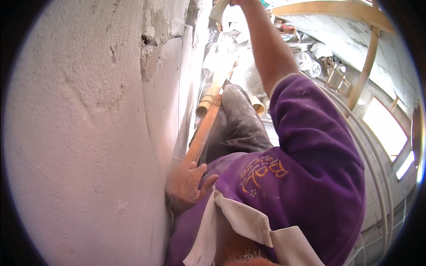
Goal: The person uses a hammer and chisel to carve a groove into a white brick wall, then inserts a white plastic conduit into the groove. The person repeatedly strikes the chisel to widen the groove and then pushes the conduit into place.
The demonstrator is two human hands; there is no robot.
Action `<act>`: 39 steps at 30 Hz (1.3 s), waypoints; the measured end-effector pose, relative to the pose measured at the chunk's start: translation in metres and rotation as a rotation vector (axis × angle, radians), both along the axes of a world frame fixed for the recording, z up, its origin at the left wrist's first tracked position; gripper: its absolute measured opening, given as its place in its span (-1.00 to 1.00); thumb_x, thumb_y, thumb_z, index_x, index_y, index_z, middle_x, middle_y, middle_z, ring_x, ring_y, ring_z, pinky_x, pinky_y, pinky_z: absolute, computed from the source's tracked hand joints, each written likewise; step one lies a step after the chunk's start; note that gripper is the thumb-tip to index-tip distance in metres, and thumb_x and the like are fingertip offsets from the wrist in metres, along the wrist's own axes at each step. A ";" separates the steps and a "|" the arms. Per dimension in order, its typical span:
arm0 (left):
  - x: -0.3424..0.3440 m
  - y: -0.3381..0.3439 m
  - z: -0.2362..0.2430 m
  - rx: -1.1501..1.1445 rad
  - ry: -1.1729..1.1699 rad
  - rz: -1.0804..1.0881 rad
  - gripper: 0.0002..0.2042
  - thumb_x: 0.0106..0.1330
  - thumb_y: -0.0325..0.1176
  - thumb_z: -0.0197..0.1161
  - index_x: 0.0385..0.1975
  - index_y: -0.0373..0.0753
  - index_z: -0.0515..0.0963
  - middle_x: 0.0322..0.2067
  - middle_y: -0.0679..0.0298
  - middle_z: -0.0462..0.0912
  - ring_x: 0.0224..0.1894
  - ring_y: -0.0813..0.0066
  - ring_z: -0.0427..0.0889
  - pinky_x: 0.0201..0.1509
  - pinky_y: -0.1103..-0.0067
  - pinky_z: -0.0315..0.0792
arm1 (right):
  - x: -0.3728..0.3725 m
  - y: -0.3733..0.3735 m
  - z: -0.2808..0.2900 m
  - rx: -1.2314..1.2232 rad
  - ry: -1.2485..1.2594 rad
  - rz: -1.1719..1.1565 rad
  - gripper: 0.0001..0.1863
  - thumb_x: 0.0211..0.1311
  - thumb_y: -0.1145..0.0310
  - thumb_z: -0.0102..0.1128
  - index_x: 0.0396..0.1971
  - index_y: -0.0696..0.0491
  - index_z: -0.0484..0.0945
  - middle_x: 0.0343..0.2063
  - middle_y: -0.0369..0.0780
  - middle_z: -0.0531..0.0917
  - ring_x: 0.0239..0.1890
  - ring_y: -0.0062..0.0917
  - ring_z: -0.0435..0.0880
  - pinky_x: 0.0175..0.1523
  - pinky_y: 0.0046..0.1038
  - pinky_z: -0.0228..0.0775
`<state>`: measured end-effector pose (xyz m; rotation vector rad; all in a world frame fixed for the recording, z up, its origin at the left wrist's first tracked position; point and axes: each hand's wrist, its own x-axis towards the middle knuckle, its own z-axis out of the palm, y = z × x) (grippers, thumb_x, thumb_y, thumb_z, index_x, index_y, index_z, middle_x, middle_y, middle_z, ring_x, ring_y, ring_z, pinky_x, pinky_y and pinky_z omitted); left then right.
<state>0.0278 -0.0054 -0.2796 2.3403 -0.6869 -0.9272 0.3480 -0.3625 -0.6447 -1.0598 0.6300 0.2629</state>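
Observation:
My left hand (188, 181) is low beside my chest, close against the pale wall (97, 133). Its thumb stands apart from the fingers, and nothing shows in it. Just beyond the fingertips runs a long wooden plank (205, 131); I cannot tell whether they touch. My right arm stretches far up and forward, so that my right hand (238, 2) is mostly cut off by the top edge. Near it is a pale, beige object (218, 12), blurred by glare; whether I hold it is hidden. Broken plaster (153, 48) marks the wall's upper part.
A bamboo pole (204, 106) is tied to the plank beside my dusty trouser leg (242, 119). Below lie plastic bags (306, 62) and a wooden stool (338, 82). Bamboo poles (333, 9) cross the upper right. A window opening (385, 128) is at right.

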 end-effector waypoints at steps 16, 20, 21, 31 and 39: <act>-0.008 -0.004 0.013 -0.030 -0.433 0.130 -0.59 0.24 -0.05 0.39 -0.07 -0.16 0.48 -0.26 0.35 0.63 -0.12 0.31 0.69 0.08 0.22 0.55 | 0.002 0.037 -0.027 0.117 -0.082 -0.070 -0.83 0.13 0.35 0.21 -0.43 0.17 0.55 -0.59 -0.13 0.55 -0.56 -0.31 0.57 -0.47 -0.25 0.42; 0.009 -0.004 0.013 -0.115 -0.382 0.043 -0.63 0.20 -0.10 0.46 -0.17 -0.22 0.58 -0.37 0.29 0.63 -0.35 0.38 0.66 -0.32 0.38 0.53 | 0.012 0.030 -0.029 0.161 0.097 0.009 -0.82 0.14 0.34 0.21 -0.45 0.17 0.55 -0.61 -0.14 0.54 -0.60 -0.33 0.55 -0.53 -0.28 0.39; 0.015 -0.004 0.012 -0.127 -0.353 0.029 -0.63 0.19 -0.11 0.46 -0.17 -0.23 0.58 -0.39 0.30 0.62 -0.37 0.39 0.65 -0.33 0.40 0.53 | 0.010 0.027 -0.027 0.142 0.043 0.012 -0.83 0.14 0.35 0.20 -0.46 0.17 0.54 -0.61 -0.14 0.55 -0.60 -0.33 0.55 -0.53 -0.28 0.39; 0.036 -0.016 0.028 -0.110 -0.223 0.016 -0.71 0.15 -0.14 0.48 -0.32 -0.22 0.63 -0.55 0.38 0.54 -0.45 0.44 0.57 -0.33 0.43 0.44 | 0.020 0.027 -0.033 0.113 -0.128 0.042 -0.84 0.21 0.41 0.14 -0.45 0.20 0.56 -0.58 -0.12 0.57 -0.52 -0.33 0.59 -0.37 -0.32 0.48; 0.023 0.002 0.034 -0.171 -0.219 -0.007 -0.76 0.19 -0.15 0.42 -0.26 -0.08 0.57 -0.57 0.49 0.39 -0.45 0.51 0.46 -0.01 0.35 0.41 | 0.004 0.026 -0.045 -0.502 -0.794 0.194 -0.84 0.22 0.43 0.15 -0.32 0.21 0.59 -0.51 -0.11 0.62 -0.49 -0.34 0.62 -0.44 -0.35 0.48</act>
